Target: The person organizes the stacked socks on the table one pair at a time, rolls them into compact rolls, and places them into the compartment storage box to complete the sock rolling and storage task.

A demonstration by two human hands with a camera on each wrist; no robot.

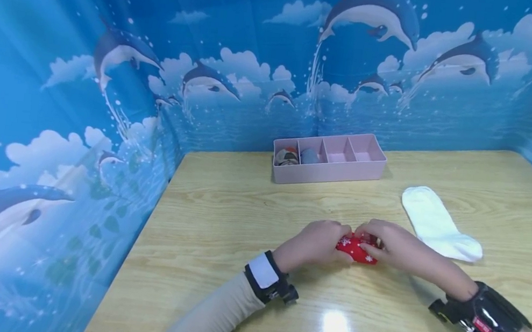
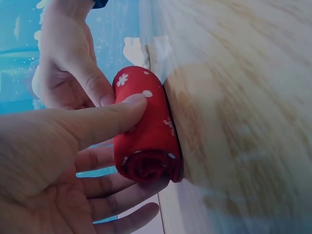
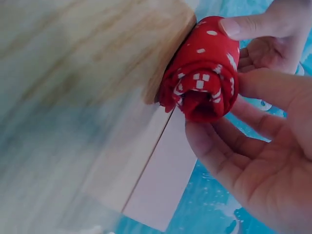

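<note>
A red sock with white snowflakes is rolled into a tight bundle on the wooden table. My left hand grips one end, its thumb on top and fingers behind in the left wrist view, where the coiled end of the red sock faces the camera. At the other end, my right hand pinches the roll between thumb and fingers. The right wrist view shows the spiral end of the red sock close to the right fingertips.
Behind the hands stands a pink organizer box with several compartments; a patterned rolled sock and a grey-blue one sit in its left two. White socks lie flat at the right. A dolphin-print curtain borders the table.
</note>
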